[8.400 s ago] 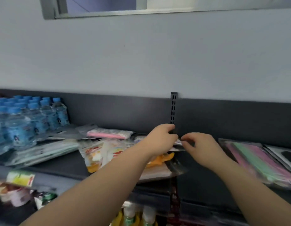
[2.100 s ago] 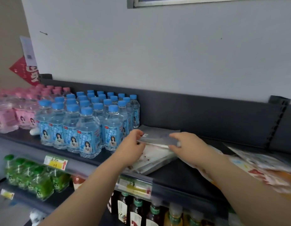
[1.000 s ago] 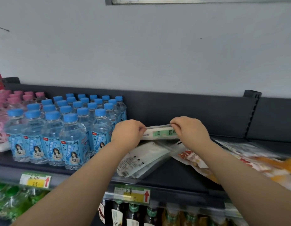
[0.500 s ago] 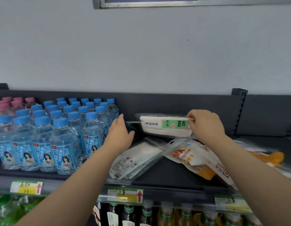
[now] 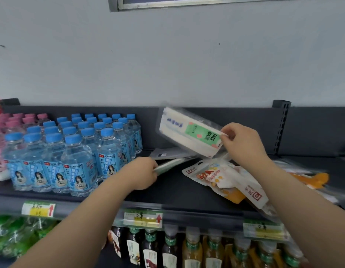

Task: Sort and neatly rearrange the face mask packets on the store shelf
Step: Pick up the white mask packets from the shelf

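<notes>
Head view, asker: Where are the hands and the packets?

Describer: The right hand [image 5: 240, 144] pinches the right end of a white packet [image 5: 189, 131] with a green "FACE MASK" label, held tilted in the air above the shelf [image 5: 177, 192], in front of its dark back panel. The left hand [image 5: 141, 176] is closed on the near end of a thin stack of flat packets [image 5: 172, 164] lying on the shelf, just right of the blue-capped bottles [image 5: 71, 151]. The stack is blurred, so I cannot count it.

Asker: How will they handle?

Describer: Light and floppy, I judge: clear slick film over soft folded masks. Held by one end, the white packet may sag or slip, so a grip across the short edge, thumb on top, looks safest.

Asker: Any room to work?

Describer: Bare dark shelf lies between the hands, running to the front lip with its price tags [image 5: 142, 218]. To the right, orange-printed pouches [image 5: 222, 177] sprawl, one overhanging the lip and likely to slide off if nudged. The bottles stand close on the left, so sweeping that way risks tipping them.
</notes>
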